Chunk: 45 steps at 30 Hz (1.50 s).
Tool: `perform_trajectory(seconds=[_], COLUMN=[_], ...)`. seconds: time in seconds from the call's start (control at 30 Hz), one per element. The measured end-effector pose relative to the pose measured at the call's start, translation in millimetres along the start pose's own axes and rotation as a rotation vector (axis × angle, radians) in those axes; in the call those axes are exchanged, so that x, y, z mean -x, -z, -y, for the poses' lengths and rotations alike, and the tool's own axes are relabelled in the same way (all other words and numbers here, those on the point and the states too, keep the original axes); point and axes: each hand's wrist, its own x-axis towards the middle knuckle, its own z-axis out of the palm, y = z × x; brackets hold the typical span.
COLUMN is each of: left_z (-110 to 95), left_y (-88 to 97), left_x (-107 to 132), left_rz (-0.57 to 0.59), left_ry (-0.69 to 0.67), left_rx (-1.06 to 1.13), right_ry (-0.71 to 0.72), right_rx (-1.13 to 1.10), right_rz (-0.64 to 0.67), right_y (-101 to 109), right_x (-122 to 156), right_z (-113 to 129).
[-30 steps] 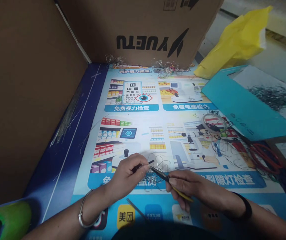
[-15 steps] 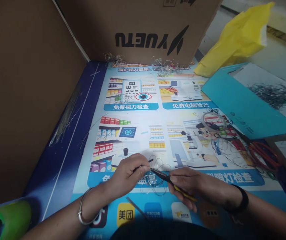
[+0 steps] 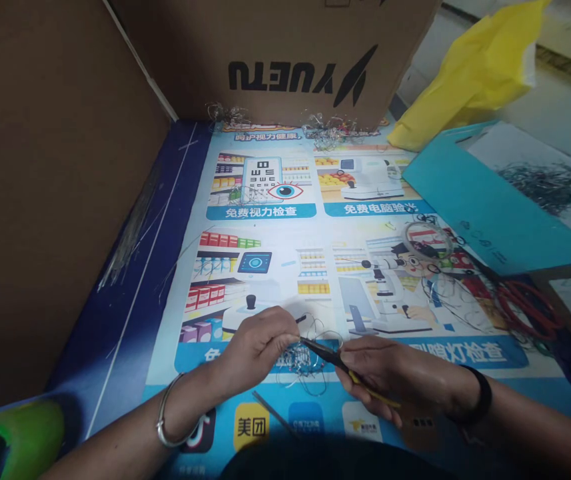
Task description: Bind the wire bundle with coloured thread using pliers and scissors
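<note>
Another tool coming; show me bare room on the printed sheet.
Looks free: the sheet between left hand and printed eye chart; narrower, between thin rod and right hand. Crowded: beneath the pliers, tangled wire; rightward, clear ring and red loops.

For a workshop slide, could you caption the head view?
Right hand holding pliers, their tips at the left hand, near tangled wire on a printed sheet.

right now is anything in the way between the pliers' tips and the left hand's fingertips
Nothing visible: the needle-nose pliers in the right hand reach right up to the left hand's pinched fingertips. The thin wire tangle shows below the tips, not visibly between them.
</note>
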Motion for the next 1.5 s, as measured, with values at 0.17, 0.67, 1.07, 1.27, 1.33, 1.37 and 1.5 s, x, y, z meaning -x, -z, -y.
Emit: perform_trajectory(seconds=[0.17, 0.67, 1.07, 1.27, 1.33, 1.37, 1.5], left_z=[1, -8, -9, -7, -6, -6, -5], left_y=[0.2, -1.1, -2.8, -2.5, -2.3, -2.2, -1.7], left_x=[1, -3, -4, -4, -3, -3, -3], left_rz=[0.017, 0.047, -0.034, -0.013, -0.013, -0.014, -0.012], left_ry=[0.007, 0.321, 0.470, 0.464, 0.441, 0.427, 0.385], left_rx=[-0.026, -0.041, 0.153, 0.130, 0.113, 0.104, 0.079], right_ry=[0.007, -0.023, 0.423, 0.626, 0.621, 0.623, 0.671], right_rx=[0.009, 0.040, 1.341, 1.836, 1.872, 1.877, 1.871], right_rz=[-0.017, -0.066, -0.613, -0.867, -0.849, -0.842, -0.817], right_y=[1, 1, -19, -15, -14, -13, -11], right_x=[1, 1, 22, 11, 7, 6, 4], right_z=[-3, -6, -6, -10, -9, -8, -7])
